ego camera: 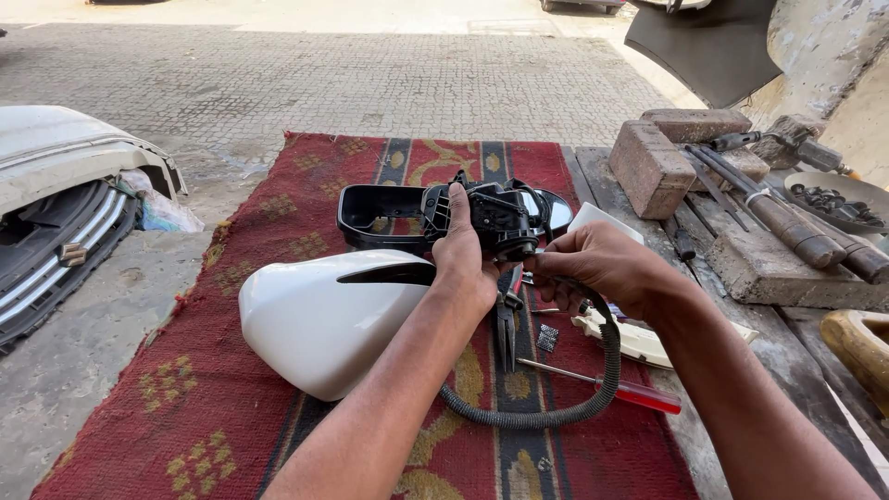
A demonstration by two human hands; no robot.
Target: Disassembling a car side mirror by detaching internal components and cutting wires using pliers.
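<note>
My left hand point(461, 255) grips a black plastic car mirror frame point(444, 218) and holds it up over a red patterned rug point(269, 370). My right hand point(597, 268) pinches the end of a black corrugated cable sleeve point(556, 407) where it meets the frame's right side. The sleeve loops down onto the rug. A white mirror cover shell point(324, 319) lies on the rug just left of my left forearm. Pliers point(507, 324) and a red-handled screwdriver point(620, 389) lie on the rug under my hands.
A white plastic part point(639, 338) lies under my right wrist. Bricks point(653, 167), hammers point(787, 222) and a bowl of small parts point(838, 199) sit on a plank at the right. A car bumper with grille point(65, 222) rests at the left on paving.
</note>
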